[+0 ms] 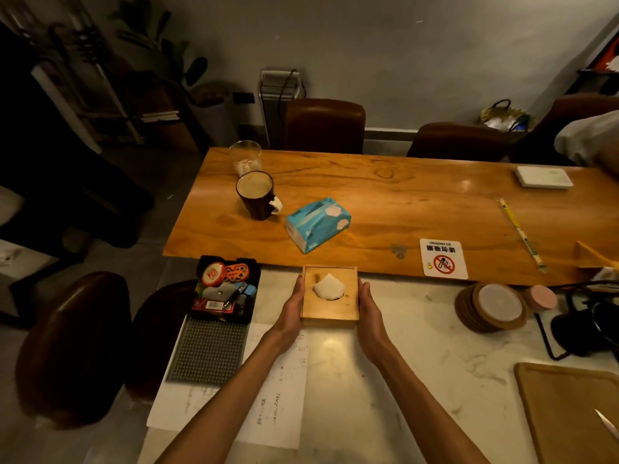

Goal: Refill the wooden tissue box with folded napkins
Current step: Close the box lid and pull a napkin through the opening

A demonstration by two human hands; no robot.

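Note:
A square wooden tissue box (330, 309) sits on the white marble counter (402, 363), close to the edge of the wooden table. A white folded napkin (329, 287) pokes out of the round hole in its lid. My left hand (291, 309) presses flat against the box's left side. My right hand (370, 313) presses against its right side, so the box is held between both palms. A blue soft pack of tissues (316, 223) lies on the wooden table beyond the box.
A dark mug (256, 195) and a clear glass (245, 158) stand on the wooden table (418, 202). A black tray of small items (226, 288) lies left of the box, a stack of coasters (492, 306) to the right, a wooden board (569, 406) at the lower right, and paper sheets (274, 390) under my left forearm.

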